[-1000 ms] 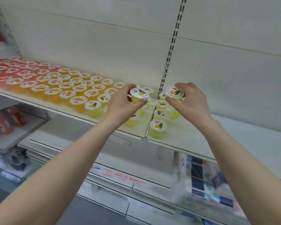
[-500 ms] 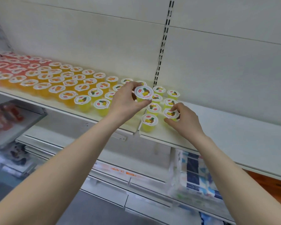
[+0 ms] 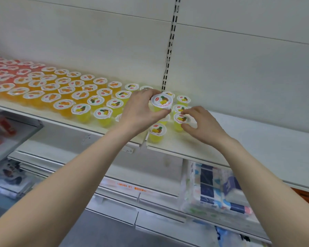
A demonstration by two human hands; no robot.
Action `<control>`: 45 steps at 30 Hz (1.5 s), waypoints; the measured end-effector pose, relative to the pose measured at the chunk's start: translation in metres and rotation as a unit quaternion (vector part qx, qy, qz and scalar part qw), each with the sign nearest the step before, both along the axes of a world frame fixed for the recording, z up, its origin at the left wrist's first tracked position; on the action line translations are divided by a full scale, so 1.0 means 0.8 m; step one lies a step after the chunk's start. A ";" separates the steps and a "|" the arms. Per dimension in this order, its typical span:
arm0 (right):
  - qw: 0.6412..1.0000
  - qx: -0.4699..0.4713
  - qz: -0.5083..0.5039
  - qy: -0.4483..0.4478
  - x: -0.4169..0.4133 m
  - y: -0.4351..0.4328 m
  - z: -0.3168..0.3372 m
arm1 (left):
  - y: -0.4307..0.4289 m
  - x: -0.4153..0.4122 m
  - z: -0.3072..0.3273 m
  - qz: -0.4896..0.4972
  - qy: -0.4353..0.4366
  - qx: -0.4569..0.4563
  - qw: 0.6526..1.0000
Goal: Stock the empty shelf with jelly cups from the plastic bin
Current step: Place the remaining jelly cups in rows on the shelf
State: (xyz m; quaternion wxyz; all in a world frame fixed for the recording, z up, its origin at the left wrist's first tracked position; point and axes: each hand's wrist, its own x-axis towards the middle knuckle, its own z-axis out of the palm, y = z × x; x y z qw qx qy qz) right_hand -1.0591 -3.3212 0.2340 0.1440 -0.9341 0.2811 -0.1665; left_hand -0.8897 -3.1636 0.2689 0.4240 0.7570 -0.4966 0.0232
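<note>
White shelf (image 3: 257, 139) part-filled with jelly cups, both hands at the right end of the rows

The left hand (image 3: 138, 111) has its fingers and thumb curled round a raised cup (image 3: 161, 102), pineapple lid up, held clear above the shelf. The right hand (image 3: 202, 123) pinches the rim of a standing cup (image 3: 179, 120) between thumb and fingertips; this one sits on the shelf. Yellow cups (image 3: 103, 113) stand just beside it, and orange cups (image 3: 50, 86) and red cups (image 3: 0, 72) fill the shelf leftward. Behind is a pale back panel (image 3: 96, 41) with a slotted upright (image 3: 169, 50). Wrapped packs (image 3: 216, 189) lie on a lower shelf
</note>
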 end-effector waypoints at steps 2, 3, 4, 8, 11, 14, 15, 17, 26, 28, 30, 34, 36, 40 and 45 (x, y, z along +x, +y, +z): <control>1.000 -0.017 0.006 -0.013 -0.008 -0.007 0.014 | -0.003 -0.012 0.003 -0.013 -0.029 0.010 0.999; 0.999 -0.026 -0.001 -0.025 -0.012 -0.011 0.019 | -0.005 -0.018 0.003 -0.021 -0.047 0.021 0.998; 0.999 -0.033 -0.013 -0.039 -0.014 -0.016 0.023 | -0.006 -0.024 0.002 -0.031 -0.067 0.036 0.997; 0.995 -0.049 -0.049 -0.071 -0.018 -0.029 0.031 | -0.011 -0.043 -0.011 -0.047 -0.197 0.086 0.975; 0.994 -0.057 -0.050 -0.075 -0.017 -0.030 0.030 | -0.017 -0.049 -0.029 -0.029 -0.277 0.064 0.958; 0.994 -0.056 -0.045 -0.080 -0.016 -0.028 0.027 | -0.023 -0.051 -0.050 -0.023 -0.313 0.069 0.947; 0.994 -0.055 -0.044 -0.083 -0.015 -0.027 0.026 | -0.024 -0.051 -0.057 -0.018 -0.318 0.073 0.945; 0.994 -0.052 -0.044 -0.087 -0.016 -0.026 0.025 | -0.025 -0.051 -0.068 -0.002 -0.321 0.079 0.944; 0.993 -0.061 -0.037 -0.091 -0.004 -0.022 0.027 | -0.025 -0.053 -0.075 0.036 -0.326 0.111 0.938; 0.994 -0.069 -0.030 -0.082 0.001 -0.021 0.029 | -0.022 -0.050 -0.072 0.026 -0.317 0.105 0.942; 0.994 -0.084 -0.024 -0.070 0.006 -0.020 0.032 | -0.018 -0.043 -0.068 0.014 -0.308 0.087 0.947; 0.990 -0.133 -0.004 -0.054 0.019 -0.015 0.041 | -0.005 -0.021 -0.056 0.022 -0.290 0.052 0.955; 0.986 -0.162 0.004 -0.042 0.030 -0.008 0.048 | 0.006 -0.003 -0.048 0.041 -0.285 0.048 0.957; 0.977 -0.208 0.040 -0.035 0.064 0.016 0.058 | 0.041 0.043 -0.032 0.084 -0.297 0.052 0.950; 0.966 -0.234 0.091 -0.057 0.129 0.067 0.061 | 0.111 0.112 -0.020 0.131 -0.302 0.084 0.941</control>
